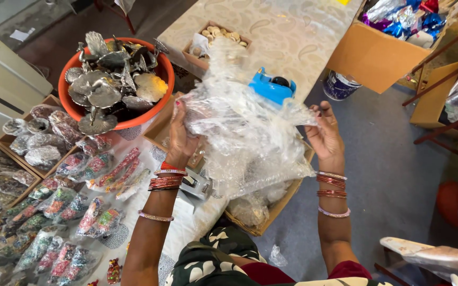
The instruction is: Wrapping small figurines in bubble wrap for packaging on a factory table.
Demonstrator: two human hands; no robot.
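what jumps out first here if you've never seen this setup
The crumpled clear plastic sheet held up at centre between the left hand and right hand. Upper left, an orange tub heaped with silver metal pieces; behind the sheet, a blue tape dispenser.

Clear-wrapped colourful packets [64, 222] are lying in rows at lower left; silvery wrapped bundles [41, 140] are sitting in a cardboard tray; shiny foil packs [404, 18] are filling the brown carton [372, 55] upper right.
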